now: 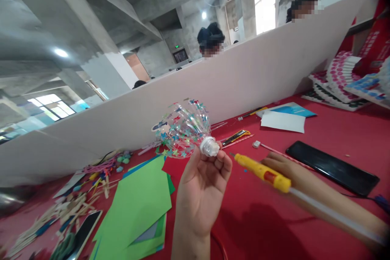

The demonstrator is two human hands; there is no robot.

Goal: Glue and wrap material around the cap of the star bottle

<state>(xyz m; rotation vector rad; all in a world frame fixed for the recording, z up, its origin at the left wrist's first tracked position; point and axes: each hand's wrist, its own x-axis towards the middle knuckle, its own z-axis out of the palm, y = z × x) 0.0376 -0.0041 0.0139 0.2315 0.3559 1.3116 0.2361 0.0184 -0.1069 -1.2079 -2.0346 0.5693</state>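
Note:
My left hand (201,187) is raised above the red table (268,219), its fingers pinched round the white neck (209,146) of a clear plastic ball (183,130) covered in coloured star stickers. The ball tilts up and to the left. My right hand (282,163) is closed on a yellow pen-like tool (262,172) with a red band and a long white rod behind it. The tool's tip points left, a short way from the ball's neck and not touching it.
Green paper sheets (140,207) lie at the front left beside craft sticks (70,203) and a phone (85,231). A black slab (332,166), a utility knife (236,136), white paper (283,122) and sticker sheets (341,77) lie right. A white divider (243,77) runs behind; people sit beyond it.

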